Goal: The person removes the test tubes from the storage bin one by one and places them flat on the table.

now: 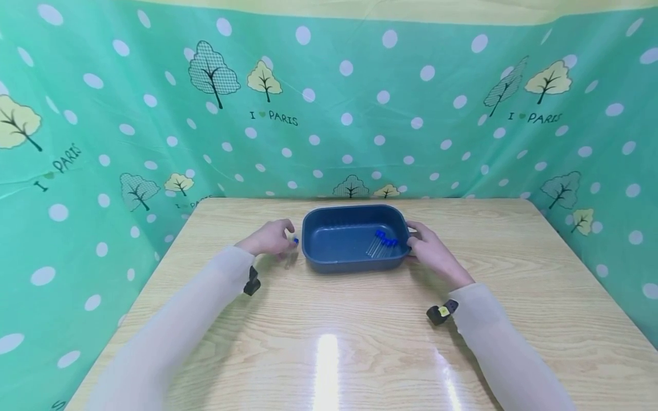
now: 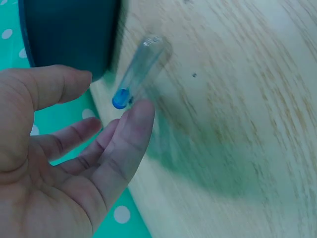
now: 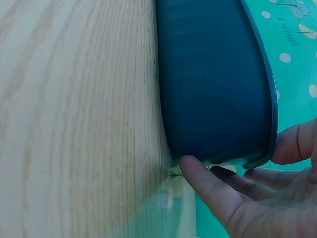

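A dark blue plastic basin (image 1: 336,266) stands on the table, with several clear blue-capped tubes (image 1: 382,242) lying in its right half. Just left of it is my left hand (image 1: 272,237), its thumb and fingers spread apart. Another clear tube (image 2: 142,67) with a blue cap shows in the left wrist view, slanting, its cap right by a fingertip and the thumb well away from it. At the basin's right end, my right hand (image 1: 434,254) grips the edge. The right wrist view shows the thumb (image 3: 292,145) at the rim and the other fingers lower down against the end wall.
The light wood table (image 1: 380,325) reaches back to a green dotted curtain (image 1: 349,85), which also hangs along both sides. Black devices are strapped at the left wrist (image 1: 252,281) and the right wrist (image 1: 442,312).
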{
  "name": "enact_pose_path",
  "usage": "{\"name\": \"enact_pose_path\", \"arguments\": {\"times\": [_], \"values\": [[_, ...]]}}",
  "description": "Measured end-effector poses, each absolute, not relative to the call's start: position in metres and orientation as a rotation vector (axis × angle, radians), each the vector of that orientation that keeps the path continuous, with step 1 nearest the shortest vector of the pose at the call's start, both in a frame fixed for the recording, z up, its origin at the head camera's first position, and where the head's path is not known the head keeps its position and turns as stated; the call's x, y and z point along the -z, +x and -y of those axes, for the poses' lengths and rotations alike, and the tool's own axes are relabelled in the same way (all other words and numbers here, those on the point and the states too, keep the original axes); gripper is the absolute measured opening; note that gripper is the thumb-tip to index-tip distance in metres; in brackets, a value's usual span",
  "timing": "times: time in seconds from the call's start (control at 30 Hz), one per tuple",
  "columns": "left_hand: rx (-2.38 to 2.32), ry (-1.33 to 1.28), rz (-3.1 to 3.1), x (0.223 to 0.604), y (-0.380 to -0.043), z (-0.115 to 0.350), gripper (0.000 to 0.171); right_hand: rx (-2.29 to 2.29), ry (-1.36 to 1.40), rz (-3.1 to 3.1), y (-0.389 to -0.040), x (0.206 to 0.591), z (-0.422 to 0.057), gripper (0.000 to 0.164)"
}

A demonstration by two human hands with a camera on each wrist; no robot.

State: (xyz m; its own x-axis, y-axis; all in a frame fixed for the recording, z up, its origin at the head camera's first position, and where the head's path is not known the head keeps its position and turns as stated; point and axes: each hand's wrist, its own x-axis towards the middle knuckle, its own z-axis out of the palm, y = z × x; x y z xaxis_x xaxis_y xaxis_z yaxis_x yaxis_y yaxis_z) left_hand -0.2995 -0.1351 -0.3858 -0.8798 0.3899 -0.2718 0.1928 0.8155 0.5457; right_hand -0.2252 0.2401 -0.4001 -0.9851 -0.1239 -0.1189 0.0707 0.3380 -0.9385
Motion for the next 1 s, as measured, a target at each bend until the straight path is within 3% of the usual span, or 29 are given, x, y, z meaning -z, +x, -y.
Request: {"name": "enact_pose_path", "arguments": {"times": [1.0], "values": [[-0.728,0.695,-2.852,0.345,-0.291,0.108,0.032,1.726,-0.033,-2.427,-0.226,0.401,-0.241,0.058]]}}
